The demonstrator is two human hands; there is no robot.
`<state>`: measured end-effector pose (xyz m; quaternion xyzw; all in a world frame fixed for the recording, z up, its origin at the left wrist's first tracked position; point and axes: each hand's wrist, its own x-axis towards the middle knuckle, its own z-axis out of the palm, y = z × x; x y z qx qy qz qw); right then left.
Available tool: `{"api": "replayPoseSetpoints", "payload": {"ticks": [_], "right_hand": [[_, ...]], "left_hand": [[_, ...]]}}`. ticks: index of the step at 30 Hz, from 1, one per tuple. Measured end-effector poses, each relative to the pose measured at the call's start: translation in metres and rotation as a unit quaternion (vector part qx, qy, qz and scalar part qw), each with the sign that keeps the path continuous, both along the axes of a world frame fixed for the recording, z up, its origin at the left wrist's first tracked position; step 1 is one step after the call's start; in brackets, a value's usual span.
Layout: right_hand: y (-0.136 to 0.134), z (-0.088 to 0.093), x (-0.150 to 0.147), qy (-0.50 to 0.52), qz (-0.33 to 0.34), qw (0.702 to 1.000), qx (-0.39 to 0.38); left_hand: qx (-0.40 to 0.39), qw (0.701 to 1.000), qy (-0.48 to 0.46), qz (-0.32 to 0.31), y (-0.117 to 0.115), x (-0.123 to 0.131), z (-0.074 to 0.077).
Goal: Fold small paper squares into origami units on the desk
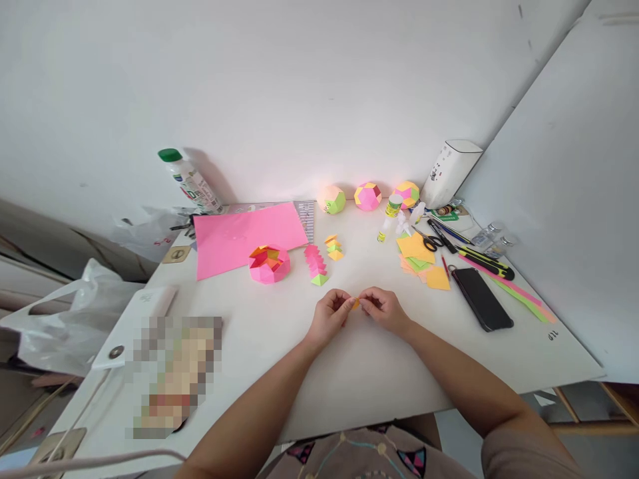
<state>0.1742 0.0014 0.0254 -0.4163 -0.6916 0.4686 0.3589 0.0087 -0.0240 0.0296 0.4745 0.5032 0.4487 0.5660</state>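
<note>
Between my left hand [333, 314] and my right hand [383, 309] is a small folded piece of orange paper [356, 304], pinched by the fingertips of both just above the table. Most of the paper is hidden by my fingers. Beyond my left hand lie a row of nested pink and green folded pieces [316, 265] and a shorter row of orange and green ones [334, 247]. Farther left, a pink paper bowl shape [269, 265] with an orange inside opens upward. Orange, green and peach paper squares [416, 251] are stacked loosely past my right hand.
Three paper balls [368, 197] line the wall, near a glue stick [394, 205]. Black scissors [431, 241], a cutter knife [486, 263] and a black phone [482, 298] lie right. Pink paper [249, 233], a bottle [192, 183] and a white power bank-like box [134, 319] are left.
</note>
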Motion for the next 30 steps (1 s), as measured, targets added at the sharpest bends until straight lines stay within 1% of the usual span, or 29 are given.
{"api": "replayPoseSetpoints", "payload": {"ticks": [7, 19, 24, 30], "right_hand": [[0.0006, 0.0005, 0.0012, 0.010, -0.007, 1.000, -0.024], [0.0017, 0.0016, 0.0002, 0.007, -0.017, 0.998, -0.052], [0.0017, 0.0026, 0.0006, 0.010, -0.012, 0.998, -0.056], [0.0021, 0.0055, 0.0011, 0.029, -0.014, 0.997, -0.075]], "left_hand": [[0.004, 1.000, -0.018, 0.006, 0.0008, -0.0006, -0.0082], [0.005, 1.000, -0.025, 0.017, 0.0011, 0.0007, -0.0085], [0.012, 0.998, -0.042, 0.042, 0.0020, 0.0015, -0.0097], [-0.005, 0.995, -0.064, 0.073, 0.0047, 0.0009, -0.0071]]}}
